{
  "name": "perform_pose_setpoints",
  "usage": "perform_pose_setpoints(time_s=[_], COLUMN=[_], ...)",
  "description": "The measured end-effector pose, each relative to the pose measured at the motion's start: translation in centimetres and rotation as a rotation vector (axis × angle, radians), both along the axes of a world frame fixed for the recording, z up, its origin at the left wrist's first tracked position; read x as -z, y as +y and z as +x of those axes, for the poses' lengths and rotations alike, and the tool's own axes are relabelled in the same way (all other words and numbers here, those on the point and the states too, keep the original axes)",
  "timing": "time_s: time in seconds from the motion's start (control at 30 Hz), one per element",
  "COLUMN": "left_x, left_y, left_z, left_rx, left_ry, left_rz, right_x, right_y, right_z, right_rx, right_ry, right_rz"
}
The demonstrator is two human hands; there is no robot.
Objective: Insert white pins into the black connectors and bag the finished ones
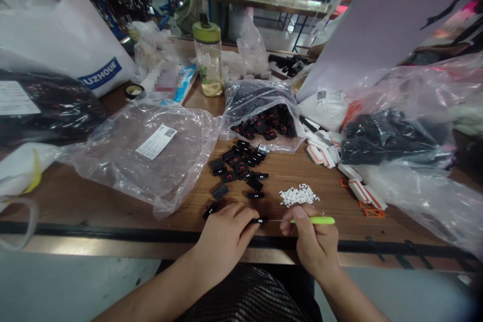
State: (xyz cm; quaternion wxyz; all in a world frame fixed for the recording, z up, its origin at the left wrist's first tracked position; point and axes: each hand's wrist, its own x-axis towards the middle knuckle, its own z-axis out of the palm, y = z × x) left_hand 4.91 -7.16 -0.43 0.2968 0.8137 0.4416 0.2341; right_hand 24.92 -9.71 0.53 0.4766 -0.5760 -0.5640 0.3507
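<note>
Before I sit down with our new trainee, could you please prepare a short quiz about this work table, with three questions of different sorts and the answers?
1. Which hand holds the green-handled tool?
2. True or false: the small white pieces lie in a loose pile on the table.
3. Choose one. The lid of the drink bottle is:
A) blue
B) green
C) white

Key:
1. The right hand; the left hand holds a black part.
2. True.
3. B.
</note>
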Motion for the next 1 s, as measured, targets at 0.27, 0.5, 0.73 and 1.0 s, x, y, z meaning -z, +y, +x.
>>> perform_pose_setpoints(time_s=[0.27, 0.5, 0.73, 1.0], left_x=[-0.09, 0.08, -0.11, -0.09], left_y=[-0.05, -0.15, -0.04, -0.14], left_z=[0.09, 0.06, 0.02, 0.1], left_rx=[-0.015, -0.009, 0.012, -0.004], left_ry=[0.006, 0.011, 0.024, 0.002], left_rz=[-0.021, -0.027, -0.029, -0.018], right_x=[-0.25, -0.3, -0.75, -0.49], right_y=[0.1, 0.06, 0.45, 0.42], right_z=[-0.22, -0.37, -0.43, -0.72], right_rx=[-0.016, -0.03, -0.059, -0.006], right_ry=[-0.043, -0.088, -0.232, -0.162], right_rz=[0.01, 0.029, 0.006, 0.046])
